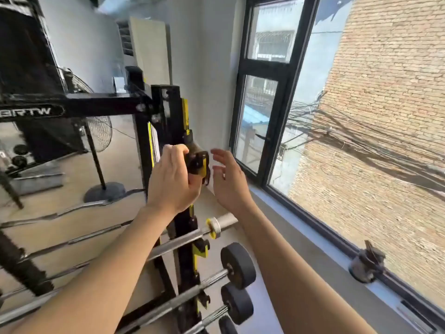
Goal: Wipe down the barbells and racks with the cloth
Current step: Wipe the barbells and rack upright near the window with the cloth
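The black rack upright (168,112) with yellow trim stands in the middle of the head view. My left hand (173,179) is closed around a black-and-yellow hook (199,162) that sticks out of the upright at chest height. A brownish bundle (193,143), possibly the cloth, sits just above the hook; I cannot tell for sure what it is. My right hand (228,179) hovers just right of the hook, fingers spread, holding nothing. Below, a chrome barbell (214,227) with a yellow collar and two bars with small black plates (238,266) rest on the rack.
A large window (265,116) and its sill (313,249) run along the right, close to the rack. A standing fan (96,131) and a tall white air conditioner (147,49) stand behind. A curl bar (72,208) lies on the floor at left.
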`<state>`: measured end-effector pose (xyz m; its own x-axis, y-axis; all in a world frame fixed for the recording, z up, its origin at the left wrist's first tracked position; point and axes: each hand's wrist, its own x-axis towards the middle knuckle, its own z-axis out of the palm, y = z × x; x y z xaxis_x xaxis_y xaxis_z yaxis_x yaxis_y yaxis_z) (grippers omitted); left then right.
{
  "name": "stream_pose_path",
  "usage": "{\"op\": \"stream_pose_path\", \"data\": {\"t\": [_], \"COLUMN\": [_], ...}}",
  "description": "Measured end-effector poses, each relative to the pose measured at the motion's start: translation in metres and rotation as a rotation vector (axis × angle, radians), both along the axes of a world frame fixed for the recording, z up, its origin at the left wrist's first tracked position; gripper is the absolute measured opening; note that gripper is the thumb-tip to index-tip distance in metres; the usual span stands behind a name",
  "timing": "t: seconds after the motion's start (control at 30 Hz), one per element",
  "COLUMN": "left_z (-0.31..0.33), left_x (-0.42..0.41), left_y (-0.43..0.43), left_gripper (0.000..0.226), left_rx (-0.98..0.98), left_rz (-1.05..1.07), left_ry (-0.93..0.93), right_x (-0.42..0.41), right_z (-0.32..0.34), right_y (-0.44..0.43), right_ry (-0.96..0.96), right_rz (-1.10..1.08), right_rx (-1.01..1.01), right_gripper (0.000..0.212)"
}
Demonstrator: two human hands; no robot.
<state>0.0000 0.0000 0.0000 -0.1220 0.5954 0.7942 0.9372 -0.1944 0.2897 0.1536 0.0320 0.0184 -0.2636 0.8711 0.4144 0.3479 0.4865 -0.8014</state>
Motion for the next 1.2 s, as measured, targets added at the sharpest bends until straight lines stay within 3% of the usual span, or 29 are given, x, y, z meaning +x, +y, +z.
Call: {"op": "stream_pose_path", "data": {"t": [0.13,0.27,0.43,0.63,0.83,1.0,1.2], "left_z": [-0.01,-0.013,0.006,0.057,0.093,0.077,0.015], "left_x": [-0.025,-0.035,-0.035,0.002,0.061,0.12,0.16], "left_y": [0.006,0.013,0.018,0.02,0.014,0.027,0.075], "left_gripper": [0.041,0.033,0.02,0.022,0.019,0.021,0.028], "left_rx": [-0.115,-0.092,0.087,0.178,0.227,-0.049,-0.657], "left_rz": [-0.065,-0.156,-0.207,-0.335,-0.402,-0.38,-0.409], "left_ry": [0.018,-0.009,-0.026,-0.113,0.087,0.183,-0.186], "right_x": [-0.02,-0.028,-0.018,-0.012,0.03,0.088,0.151], "right_z": [-0.004,-0.003,0.02,0.044,0.032,0.002,-0.053], "right_y": [0.012,0.019,0.028,0.022,0.02,0.03,0.049], "right_ry": [0.034,0.047,0.149,0.447,0.597,0.611,0.347], "right_rz": [0.028,-0.104,-0.134,-0.227,-0.344,-0.363,-0.401], "right_rx": [-0.073,0.02,0.098,0.124,0.21,-0.002,-0.317], "right_gripper": [0.052,0.031,0.028,0.026,0.025,0.029,0.031]}}
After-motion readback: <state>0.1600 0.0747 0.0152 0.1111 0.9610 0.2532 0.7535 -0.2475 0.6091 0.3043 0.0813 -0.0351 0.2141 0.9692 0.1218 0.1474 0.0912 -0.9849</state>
